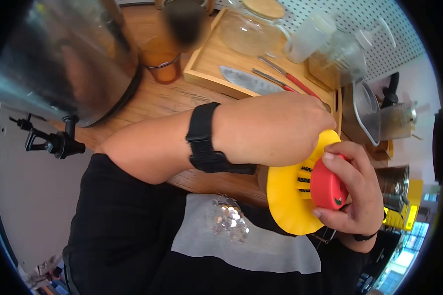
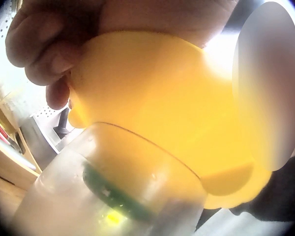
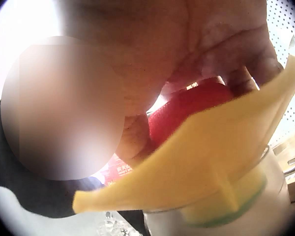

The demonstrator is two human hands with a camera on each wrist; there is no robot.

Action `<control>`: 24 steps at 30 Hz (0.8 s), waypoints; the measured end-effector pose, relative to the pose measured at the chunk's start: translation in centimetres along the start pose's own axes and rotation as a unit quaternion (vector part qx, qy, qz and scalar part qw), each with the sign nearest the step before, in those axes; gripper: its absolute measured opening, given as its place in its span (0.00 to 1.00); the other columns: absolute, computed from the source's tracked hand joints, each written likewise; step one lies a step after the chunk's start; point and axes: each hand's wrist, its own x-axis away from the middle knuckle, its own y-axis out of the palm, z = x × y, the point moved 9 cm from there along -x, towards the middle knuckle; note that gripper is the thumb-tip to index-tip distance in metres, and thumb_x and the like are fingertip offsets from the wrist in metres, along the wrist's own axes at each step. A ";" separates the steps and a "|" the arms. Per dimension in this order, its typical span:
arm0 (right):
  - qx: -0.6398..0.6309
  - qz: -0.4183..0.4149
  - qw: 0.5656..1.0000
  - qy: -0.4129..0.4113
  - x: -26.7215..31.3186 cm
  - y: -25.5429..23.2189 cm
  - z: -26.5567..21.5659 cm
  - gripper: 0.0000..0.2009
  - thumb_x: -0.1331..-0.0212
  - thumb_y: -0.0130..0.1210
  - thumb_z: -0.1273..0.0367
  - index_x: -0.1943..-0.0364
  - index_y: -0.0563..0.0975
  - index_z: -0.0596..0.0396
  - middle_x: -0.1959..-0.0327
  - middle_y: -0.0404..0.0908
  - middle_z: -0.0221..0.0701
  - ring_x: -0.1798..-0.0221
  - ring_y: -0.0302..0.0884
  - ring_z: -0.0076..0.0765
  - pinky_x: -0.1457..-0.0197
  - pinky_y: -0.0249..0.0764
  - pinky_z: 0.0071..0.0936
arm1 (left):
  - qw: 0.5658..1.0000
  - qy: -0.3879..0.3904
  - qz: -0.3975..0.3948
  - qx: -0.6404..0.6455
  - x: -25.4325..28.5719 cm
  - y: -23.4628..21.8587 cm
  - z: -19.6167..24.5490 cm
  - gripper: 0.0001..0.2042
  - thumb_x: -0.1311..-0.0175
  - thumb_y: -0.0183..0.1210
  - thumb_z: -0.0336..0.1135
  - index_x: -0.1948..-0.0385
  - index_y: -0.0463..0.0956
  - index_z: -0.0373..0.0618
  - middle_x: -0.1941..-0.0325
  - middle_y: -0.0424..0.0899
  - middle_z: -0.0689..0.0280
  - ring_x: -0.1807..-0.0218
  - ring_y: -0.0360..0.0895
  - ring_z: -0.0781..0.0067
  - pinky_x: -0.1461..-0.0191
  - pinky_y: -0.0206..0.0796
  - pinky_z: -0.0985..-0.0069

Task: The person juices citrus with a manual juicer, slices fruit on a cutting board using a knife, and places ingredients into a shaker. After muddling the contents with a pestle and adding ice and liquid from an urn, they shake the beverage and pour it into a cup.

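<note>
Juicer (image 1: 290, 206), yellow, sits on clear cup (image 2: 113, 196), held off surface in front of your chest. Your right hand (image 1: 354, 191) curls round red fruit-like piece (image 1: 327, 187), pressing it into slotted top. Your left hand (image 1: 275, 128) grips juicer rim from above. Judged mid-squeeze: pressing underway, emptying not yet done. Cup shows small yellow-green trace low down; amount unclear. Wooden tray (image 1: 206, 64) on surface holds knife (image 1: 248, 81), glass jar (image 1: 251, 29).

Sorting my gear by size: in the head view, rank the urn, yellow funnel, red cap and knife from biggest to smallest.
1. Urn, though nearest the camera.
2. Yellow funnel.
3. Knife.
4. Red cap.
</note>
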 end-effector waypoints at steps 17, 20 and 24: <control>0.028 -0.008 0.999 -0.021 0.7 -0.2 0.0 0.32 0.65 0.71 0.66 0.46 0.76 0.48 0.51 0.71 0.41 0.53 0.74 0.46 0.51 0.73 0.36 | 1.000 -0.005 -0.014 0.009 -0.3 0.2 0.1 0.18 0.41 0.46 0.24 0.48 0.73 0.39 0.55 0.77 0.52 0.50 0.75 0.49 0.45 0.68 0.63; 0.029 -0.018 0.999 -0.003 0.5 0.3 0.4 0.34 0.65 0.73 0.61 0.46 0.75 0.48 0.55 0.72 0.40 0.57 0.75 0.47 0.56 0.74 0.36 | 1.000 -0.010 -0.020 -0.001 -0.4 0.3 0.0 0.19 0.41 0.46 0.22 0.46 0.73 0.39 0.56 0.77 0.52 0.51 0.75 0.50 0.46 0.68 0.64; 0.022 0.007 0.999 0.045 0.6 0.4 1.2 0.35 0.65 0.73 0.58 0.45 0.75 0.48 0.56 0.72 0.40 0.59 0.75 0.47 0.57 0.74 0.35 | 1.000 -0.022 -0.003 -0.007 -0.4 0.2 -0.5 0.20 0.41 0.46 0.21 0.46 0.73 0.40 0.56 0.78 0.52 0.50 0.76 0.50 0.47 0.68 0.65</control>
